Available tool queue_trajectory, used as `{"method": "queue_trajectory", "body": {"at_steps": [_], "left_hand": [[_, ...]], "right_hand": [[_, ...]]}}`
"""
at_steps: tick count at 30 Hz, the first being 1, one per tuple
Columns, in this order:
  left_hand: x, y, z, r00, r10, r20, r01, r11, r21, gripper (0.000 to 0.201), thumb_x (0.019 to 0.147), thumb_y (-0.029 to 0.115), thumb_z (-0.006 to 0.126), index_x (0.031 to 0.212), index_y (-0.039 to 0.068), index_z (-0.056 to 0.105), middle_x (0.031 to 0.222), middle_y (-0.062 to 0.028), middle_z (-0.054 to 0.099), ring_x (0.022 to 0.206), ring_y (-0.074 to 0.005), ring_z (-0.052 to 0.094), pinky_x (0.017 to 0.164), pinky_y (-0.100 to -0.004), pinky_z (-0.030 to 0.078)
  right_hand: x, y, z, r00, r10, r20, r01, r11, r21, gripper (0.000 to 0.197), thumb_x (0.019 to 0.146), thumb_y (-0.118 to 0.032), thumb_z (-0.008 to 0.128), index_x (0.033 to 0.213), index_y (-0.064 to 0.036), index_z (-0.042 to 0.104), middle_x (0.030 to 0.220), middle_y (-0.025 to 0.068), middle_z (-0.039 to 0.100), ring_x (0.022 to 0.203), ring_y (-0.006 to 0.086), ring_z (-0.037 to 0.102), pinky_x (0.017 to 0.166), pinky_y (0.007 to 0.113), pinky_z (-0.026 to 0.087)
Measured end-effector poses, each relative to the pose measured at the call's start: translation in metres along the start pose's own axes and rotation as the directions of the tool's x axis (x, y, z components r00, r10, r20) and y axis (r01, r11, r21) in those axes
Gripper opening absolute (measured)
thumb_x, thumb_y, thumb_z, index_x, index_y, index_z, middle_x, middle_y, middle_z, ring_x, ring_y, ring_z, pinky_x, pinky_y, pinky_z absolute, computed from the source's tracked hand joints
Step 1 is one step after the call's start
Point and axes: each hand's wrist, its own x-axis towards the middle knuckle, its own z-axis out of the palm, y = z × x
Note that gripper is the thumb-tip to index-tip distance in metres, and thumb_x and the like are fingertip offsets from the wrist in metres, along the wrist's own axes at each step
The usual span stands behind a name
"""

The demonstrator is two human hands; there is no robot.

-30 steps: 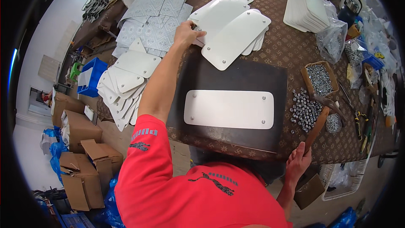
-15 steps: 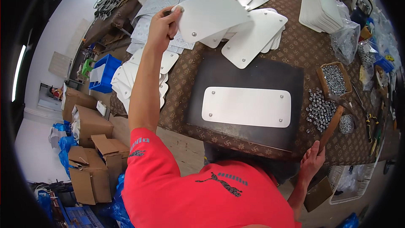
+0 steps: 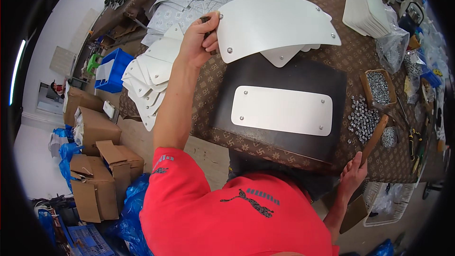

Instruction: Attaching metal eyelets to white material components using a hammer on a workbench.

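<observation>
My left hand [image 3: 198, 41] grips the left end of a white plastic sheet [image 3: 279, 23] with shiny round studs at its corners. A small dark object, hard to make out, also sticks out of this hand. The sheet is raised over a pile of similar studded sheets [image 3: 282, 58], which it partly hides. A second studded sheet [image 3: 282, 111] lies flat on a black mat [image 3: 284, 73] in front of me. At the table's near edge my right hand [image 3: 353, 175] is closed round the wooden handle of a hammer [image 3: 375, 140], whose head rests among the metal pieces.
Loose metal studs [image 3: 364, 119] lie right of the mat beside a box of small metal parts [image 3: 378, 87]. Fanned studded sheets [image 3: 147, 73] sit on the left, plain white sheets [image 3: 365, 10] at the far right. Pliers [image 3: 415, 142] and plastic bags line the right edge.
My left hand has carried its sheet to the right, and the sheet now faces me more fully. My right hand keeps hold of the hammer handle. The whole view has shifted slightly.
</observation>
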Motion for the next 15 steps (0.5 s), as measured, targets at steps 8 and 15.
{"method": "queue_trajectory", "body": {"at_steps": [8, 15], "left_hand": [[0.062, -0.033, -0.004, 0.954, 0.244, -0.176, -0.121, 0.848, 0.516, 0.027, 0.095, 0.021, 0.067, 0.11, -0.001, 0.063, 0.077, -0.0032, 0.062, 0.052, -0.0106, 0.049, 0.046, -0.0259, 0.041], [0.008, -0.086, 0.063, 0.996, 0.043, 0.084, -0.089, 0.155, 0.984, 0.049, 0.087, 0.028, 0.074, 0.126, 0.002, 0.06, 0.11, -0.0174, 0.069, 0.098, -0.0315, 0.069, 0.085, -0.0418, 0.054]], "right_hand": [[-0.004, -0.007, 0.002, 1.0, 0.0, -0.019, 0.0, 1.0, -0.005, 0.031, 0.103, -0.039, 0.056, 0.084, -0.018, 0.043, 0.058, -0.0102, 0.032, 0.041, 0.0004, 0.027, 0.035, 0.021, 0.017], [-0.001, -0.002, 0.0, 1.0, -0.017, -0.013, 0.017, 1.0, 0.005, 0.031, 0.103, -0.039, 0.055, 0.085, -0.0176, 0.042, 0.058, -0.0099, 0.031, 0.04, 0.0005, 0.028, 0.033, 0.021, 0.018]]}}
